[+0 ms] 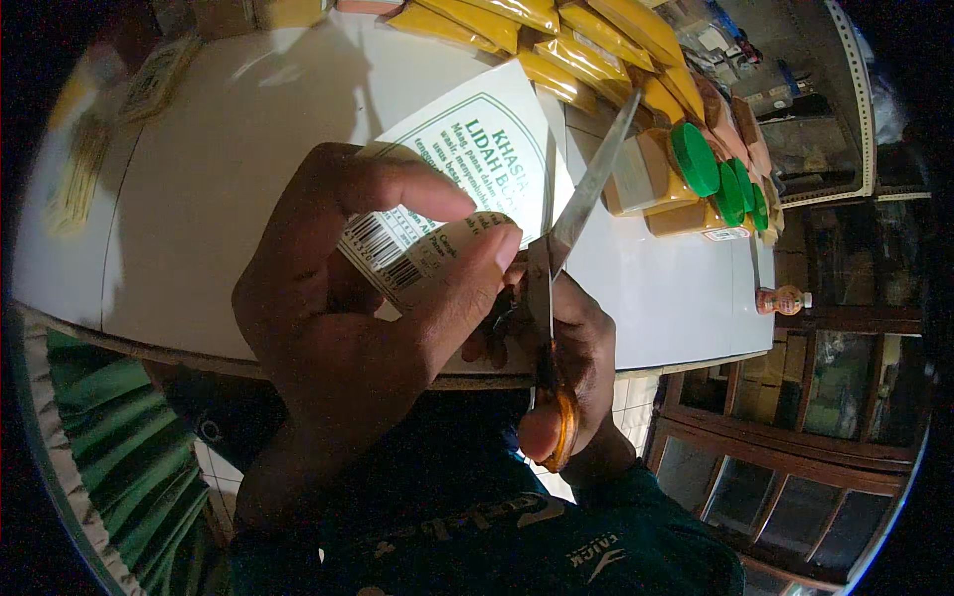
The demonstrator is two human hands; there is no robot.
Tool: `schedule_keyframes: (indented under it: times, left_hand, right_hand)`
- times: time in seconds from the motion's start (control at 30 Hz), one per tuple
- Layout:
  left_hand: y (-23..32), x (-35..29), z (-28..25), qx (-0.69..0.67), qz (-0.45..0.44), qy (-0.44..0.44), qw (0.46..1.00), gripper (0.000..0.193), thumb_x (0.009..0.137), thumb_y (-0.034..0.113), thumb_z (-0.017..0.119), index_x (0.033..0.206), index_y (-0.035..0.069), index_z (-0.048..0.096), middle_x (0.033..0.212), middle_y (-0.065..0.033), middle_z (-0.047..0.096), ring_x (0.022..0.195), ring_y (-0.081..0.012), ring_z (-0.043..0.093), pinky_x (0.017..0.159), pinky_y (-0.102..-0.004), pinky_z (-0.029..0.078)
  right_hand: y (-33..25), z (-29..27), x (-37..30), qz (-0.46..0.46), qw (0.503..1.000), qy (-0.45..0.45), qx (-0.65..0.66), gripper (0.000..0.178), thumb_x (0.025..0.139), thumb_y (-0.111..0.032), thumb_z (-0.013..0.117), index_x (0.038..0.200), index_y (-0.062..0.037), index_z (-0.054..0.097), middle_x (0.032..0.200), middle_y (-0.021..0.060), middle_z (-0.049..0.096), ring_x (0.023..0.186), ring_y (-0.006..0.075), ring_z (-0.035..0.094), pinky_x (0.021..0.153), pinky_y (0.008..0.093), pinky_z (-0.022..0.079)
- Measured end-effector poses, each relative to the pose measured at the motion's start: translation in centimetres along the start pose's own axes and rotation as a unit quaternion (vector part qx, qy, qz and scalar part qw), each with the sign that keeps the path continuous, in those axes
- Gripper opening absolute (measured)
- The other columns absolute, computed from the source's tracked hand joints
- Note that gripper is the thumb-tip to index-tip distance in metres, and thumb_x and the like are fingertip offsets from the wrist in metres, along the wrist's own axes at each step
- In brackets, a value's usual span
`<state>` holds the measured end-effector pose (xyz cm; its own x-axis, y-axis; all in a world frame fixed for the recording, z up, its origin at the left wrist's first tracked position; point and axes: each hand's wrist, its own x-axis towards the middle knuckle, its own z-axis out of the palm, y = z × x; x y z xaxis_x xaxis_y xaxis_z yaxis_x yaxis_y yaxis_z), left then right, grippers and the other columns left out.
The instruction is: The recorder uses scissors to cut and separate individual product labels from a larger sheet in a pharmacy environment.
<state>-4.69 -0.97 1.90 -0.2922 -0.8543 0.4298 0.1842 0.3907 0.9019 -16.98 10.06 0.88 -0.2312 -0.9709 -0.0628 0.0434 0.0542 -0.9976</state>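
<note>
My left hand (328, 248) pinches a white paper label (527, 119) with green print and a barcode, holding it above the white table. The label's near part curls up by the thumb. Scissors (588, 189) with an orange-brown handle sit in my right hand (588, 338), the thumb through one loop. Their blades are spread and point away from me, at the label's right side. Whether the paper lies between the blades I cannot tell. Some fingers of my right hand are hidden behind the scissors.
Packets of yellow powder (586, 65) lie piled at the table's far side. Jars with green lids (693, 159) lie to the right, near a small bottle (783, 301). Slim bundled pieces (79, 184) rest at the left. A glass-paned wooden cabinet (775, 477) stands beyond the right edge.
</note>
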Motion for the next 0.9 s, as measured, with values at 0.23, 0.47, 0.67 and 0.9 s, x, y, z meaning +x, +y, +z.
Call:
schedule_keyframes:
  times: [0.23,0.47,0.67,0.9]
  left_hand:
    - [-0.8,-0.1,0.0,-0.044,0.006,0.004,0.999,0.027,0.07,-0.004,0.072,0.085,0.002,0.051,0.084,-0.0077,0.053,0.07,-0.0154,0.059,0.062,-0.0286,0.051]
    - [0.3,0.1,0.4,-0.053,-0.049,0.011,0.997,0.025,0.072,-0.002,0.072,0.085,0.002,0.051,0.085,-0.0072,0.054,0.07,-0.0152,0.059,0.063,-0.0287,0.051]
    - [-0.3,-0.1,0.1,-0.066,-0.036,-0.013,0.997,0.026,0.073,0.0,0.073,0.087,0.002,0.051,0.087,-0.0075,0.054,0.073,-0.0162,0.059,0.063,-0.0296,0.052]
    - [-0.1,-0.4,0.3,-0.134,-0.09,-0.004,0.987,0.026,0.074,0.001,0.073,0.089,0.002,0.051,0.092,-0.0081,0.052,0.078,-0.0177,0.06,0.064,-0.0311,0.057]
  right_hand:
    - [0.2,0.5,0.1,0.004,1.0,0.026,0.011,0.088,0.047,-0.053,0.088,0.109,-0.0008,0.052,0.1,0.01,0.055,0.09,0.0206,0.054,0.078,0.03,0.042]
    - [0.2,0.5,0.2,-0.031,0.998,0.048,0.033,0.086,0.048,-0.05,0.089,0.108,-0.0015,0.052,0.099,0.0086,0.055,0.089,0.0186,0.054,0.076,0.0295,0.043]
    - [0.1,0.4,0.0,0.016,0.999,0.03,0.014,0.083,0.047,-0.049,0.09,0.106,-0.0028,0.053,0.098,0.0069,0.055,0.087,0.016,0.053,0.075,0.0284,0.043]
    - [0.2,0.3,0.0,0.01,0.999,0.04,0.006,0.081,0.047,-0.049,0.089,0.104,-0.0035,0.055,0.094,0.0051,0.057,0.082,0.0137,0.053,0.071,0.0274,0.044]
